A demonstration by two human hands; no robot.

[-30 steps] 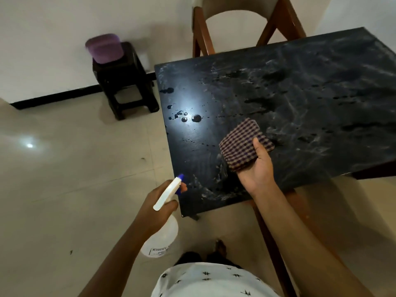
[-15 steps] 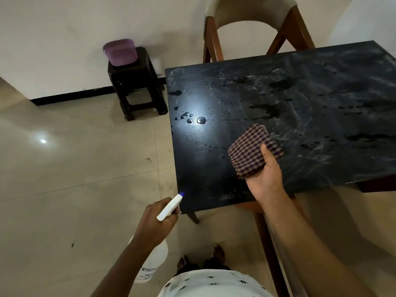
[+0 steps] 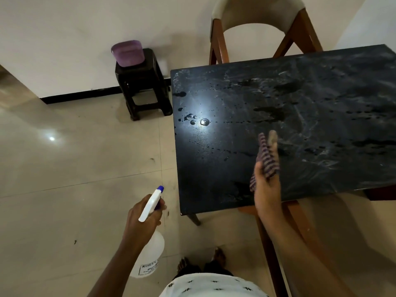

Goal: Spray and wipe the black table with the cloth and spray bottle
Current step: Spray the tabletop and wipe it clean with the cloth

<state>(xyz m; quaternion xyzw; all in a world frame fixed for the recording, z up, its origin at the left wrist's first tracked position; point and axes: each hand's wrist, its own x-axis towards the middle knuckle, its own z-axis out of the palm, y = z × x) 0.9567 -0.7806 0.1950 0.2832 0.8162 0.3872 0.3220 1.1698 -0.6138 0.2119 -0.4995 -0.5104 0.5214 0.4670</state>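
We are gripping the spray bottle [image 3: 150, 251] in our left hand [image 3: 141, 217] at the lower centre of the frame. The fingers are curling round its neck, and the blue-tipped nozzle is pointing up toward the near left corner of the black table [image 3: 214, 168]. The bottle is hanging over the floor, off the table.

Our right hand [image 3: 266, 187] is holding the checked cloth [image 3: 267, 159] right of centre, thumb and fingers closing on it above the table's near edge. It is blurring, so we cannot tell whether the cloth is touching the top.

Droplets [image 3: 204, 121] are shining near the table's left edge, and streaks are spreading to the right. A chair [image 3: 257, 18] is standing at the far edge. At upper left, a dark stool [image 3: 141, 86] is carrying a purple tub [image 3: 127, 52].
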